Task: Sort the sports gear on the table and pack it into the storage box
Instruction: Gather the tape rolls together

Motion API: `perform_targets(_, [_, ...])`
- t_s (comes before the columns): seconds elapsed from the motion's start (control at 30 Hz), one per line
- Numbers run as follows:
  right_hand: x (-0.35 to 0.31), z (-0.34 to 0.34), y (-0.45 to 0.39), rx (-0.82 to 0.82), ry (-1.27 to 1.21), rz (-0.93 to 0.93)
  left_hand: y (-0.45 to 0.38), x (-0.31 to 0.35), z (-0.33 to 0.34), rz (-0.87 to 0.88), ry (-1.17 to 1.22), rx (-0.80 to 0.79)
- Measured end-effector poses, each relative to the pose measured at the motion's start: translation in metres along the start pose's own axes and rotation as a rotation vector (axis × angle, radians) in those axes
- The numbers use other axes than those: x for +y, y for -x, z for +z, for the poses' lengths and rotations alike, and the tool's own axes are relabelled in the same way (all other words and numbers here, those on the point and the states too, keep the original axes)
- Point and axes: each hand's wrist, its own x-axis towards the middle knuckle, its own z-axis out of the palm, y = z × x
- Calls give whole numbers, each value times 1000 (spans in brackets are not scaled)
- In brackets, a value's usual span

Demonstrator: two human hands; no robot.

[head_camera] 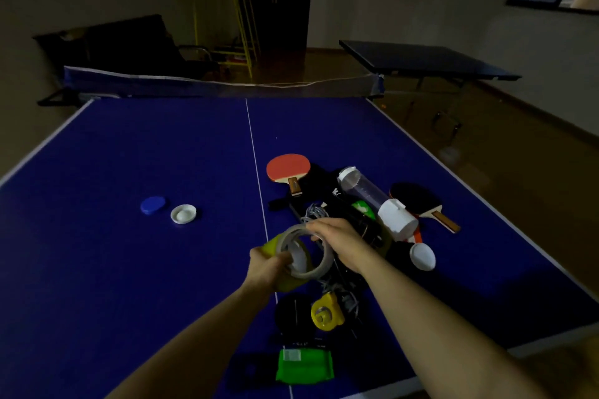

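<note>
Both hands' fingers [316, 227] around tape roll [304, 256], above table [129, 155]

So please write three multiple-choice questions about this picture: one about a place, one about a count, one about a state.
1. On which side of the table's white centre line do the round blue cap and the round white cap lie?
A. left
B. right
C. on the line

2. How many paddles with wooden handles lie on the table?
A. one
B. two
C. four

3. What is the state of the grey tape roll?
A. flat on the table
B. inside a box
C. held in hands

Answers: 1 A, both caps lie left of the line. 2 B, a red paddle and a black paddle. 3 C, the left hand and right hand grip it above the table.
</note>
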Motion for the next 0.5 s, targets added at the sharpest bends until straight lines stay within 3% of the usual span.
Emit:
perform_targets(0.1, [9, 7, 6, -87, 128, 14, -6, -18, -13, -45, 8, 102])
perform_targets(0.23, [34, 9, 10, -18, 274, 47, 0, -30, -35, -112, 130, 230])
perform_targets(0.4, [75, 16, 23, -373, 1070, 44, 6, -47, -55, -154, 219, 333])
perform_targets(0.5, [86, 28, 28, -435, 1334, -98, 7, -60, -64, -158, 251, 345])
